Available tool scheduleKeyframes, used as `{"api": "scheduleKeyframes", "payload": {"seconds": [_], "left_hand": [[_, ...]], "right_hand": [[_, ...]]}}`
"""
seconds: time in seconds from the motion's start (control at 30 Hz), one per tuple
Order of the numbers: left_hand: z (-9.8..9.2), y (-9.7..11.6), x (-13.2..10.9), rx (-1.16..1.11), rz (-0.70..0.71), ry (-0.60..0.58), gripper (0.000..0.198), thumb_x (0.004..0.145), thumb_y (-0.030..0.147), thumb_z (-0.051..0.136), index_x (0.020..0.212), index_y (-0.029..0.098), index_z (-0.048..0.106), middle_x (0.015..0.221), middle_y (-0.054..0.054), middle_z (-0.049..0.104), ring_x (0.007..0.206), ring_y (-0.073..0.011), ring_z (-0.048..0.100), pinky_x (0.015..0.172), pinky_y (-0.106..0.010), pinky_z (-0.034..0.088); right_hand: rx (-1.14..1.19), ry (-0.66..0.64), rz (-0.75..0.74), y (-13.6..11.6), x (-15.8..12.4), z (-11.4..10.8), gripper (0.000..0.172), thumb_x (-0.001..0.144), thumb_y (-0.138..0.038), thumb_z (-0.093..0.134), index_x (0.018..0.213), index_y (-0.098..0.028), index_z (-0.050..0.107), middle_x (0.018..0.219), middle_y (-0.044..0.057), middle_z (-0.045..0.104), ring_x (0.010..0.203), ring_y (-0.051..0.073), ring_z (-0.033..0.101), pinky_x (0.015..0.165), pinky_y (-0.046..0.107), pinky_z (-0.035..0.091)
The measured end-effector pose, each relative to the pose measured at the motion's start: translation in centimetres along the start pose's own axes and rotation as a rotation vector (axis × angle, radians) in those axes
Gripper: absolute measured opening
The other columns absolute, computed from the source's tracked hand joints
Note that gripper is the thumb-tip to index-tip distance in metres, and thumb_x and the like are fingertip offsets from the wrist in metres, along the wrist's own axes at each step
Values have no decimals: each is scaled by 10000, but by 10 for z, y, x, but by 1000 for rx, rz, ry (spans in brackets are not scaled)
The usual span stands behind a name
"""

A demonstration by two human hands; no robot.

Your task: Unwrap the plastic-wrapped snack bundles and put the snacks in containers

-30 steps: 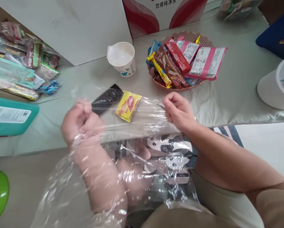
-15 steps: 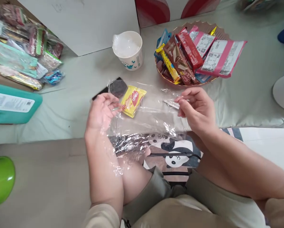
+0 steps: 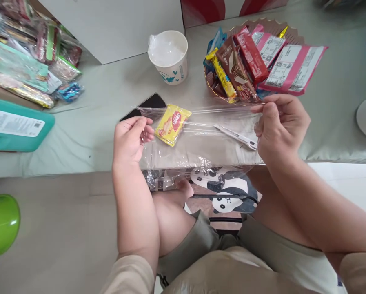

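A clear plastic sheet (image 3: 201, 141) is drawn out between two bare hands at the table's (image 3: 78, 143) front edge.
Its long axis runs side to side, the top edge pulled nearly straight and rising a little toward the right hand (image 3: 282, 126), while crinkled folds hang toward the person's lap. The left hand (image 3: 130, 139) has thumb and fingertips pinched on one end; the right has its fingers curled in, thumb pressed on the other. Behind the film, a yellow packet (image 3: 173, 125) lies tilted beside a black phone (image 3: 149, 103), and a slim white pen (image 3: 236, 136) slants down toward the right hand.
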State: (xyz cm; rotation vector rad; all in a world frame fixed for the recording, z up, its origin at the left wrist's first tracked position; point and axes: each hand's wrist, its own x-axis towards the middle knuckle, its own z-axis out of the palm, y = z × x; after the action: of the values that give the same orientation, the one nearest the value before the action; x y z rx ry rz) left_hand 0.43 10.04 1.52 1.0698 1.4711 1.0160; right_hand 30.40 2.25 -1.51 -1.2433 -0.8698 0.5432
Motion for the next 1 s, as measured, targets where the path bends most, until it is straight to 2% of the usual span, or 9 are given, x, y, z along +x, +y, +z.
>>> {"api": "scheduleKeyframes", "payload": {"seconds": [0.17,0.3,0.47,0.53,0.6,0.67,0.77,0.87,1.0], "left_hand": [[-4,-4,4,-170,85,29,280,810,475,816,754,227,698,606,10,642,511,-93,606,471,-193,471],[-1,-3,0,-82,-39,-157,381,674,467,901,905,204,751,863,-73,779,620,-146,703,447,-215,471],[10,2,-5,82,-10,-64,191,805,249,789,693,156,665,488,43,544,343,-28,342,343,-194,182],[13,6,-6,-16,-25,10,246,898,250,710,684,163,623,449,71,480,325,-21,294,352,-190,156],[14,11,-6,-114,-58,98,299,972,259,632,689,175,581,422,88,435,306,-21,256,357,-192,138],[15,15,-6,-184,-84,199,348,1031,280,551,697,180,551,400,96,392,294,-26,225,353,-198,106],[14,18,-3,-256,-137,313,404,1077,293,454,693,178,508,391,99,353,294,-26,192,350,-190,74],[10,16,0,-264,-198,372,403,1083,298,447,700,179,486,401,98,363,304,-25,198,363,-185,74],[0,8,1,-185,-189,407,367,1072,310,478,727,186,498,445,91,391,348,-36,204,405,-221,72]], "right_hand": [[41,48,-52,-4,2,4,169,917,-393,735,908,-232,684,806,0,747,388,44,382,381,234,264],[65,13,-60,-4,0,5,143,926,-370,728,905,-231,698,808,2,752,397,41,376,383,225,264],[37,-12,-69,3,1,2,223,935,-466,701,989,-254,662,858,7,719,417,47,388,400,234,305],[18,-63,-72,6,3,0,303,928,-528,681,1103,-290,612,1029,39,729,546,89,558,501,258,455],[-25,-122,-114,8,3,-3,412,910,-579,673,1202,-317,547,1252,80,679,882,168,710,734,325,582],[-81,-129,-231,7,0,-5,441,911,-590,663,1221,-309,523,1320,100,614,1102,211,687,885,376,585],[-184,-195,-386,3,-12,-10,324,957,-482,640,1189,-286,528,995,40,620,823,160,642,705,323,546],[-381,-520,-327,-2,-26,-16,404,962,-391,635,1319,-280,482,738,-48,588,540,119,520,516,272,437],[-672,-632,-275,-6,-33,-17,592,920,-438,652,1446,-225,484,851,15,690,542,143,558,545,321,465]]}}
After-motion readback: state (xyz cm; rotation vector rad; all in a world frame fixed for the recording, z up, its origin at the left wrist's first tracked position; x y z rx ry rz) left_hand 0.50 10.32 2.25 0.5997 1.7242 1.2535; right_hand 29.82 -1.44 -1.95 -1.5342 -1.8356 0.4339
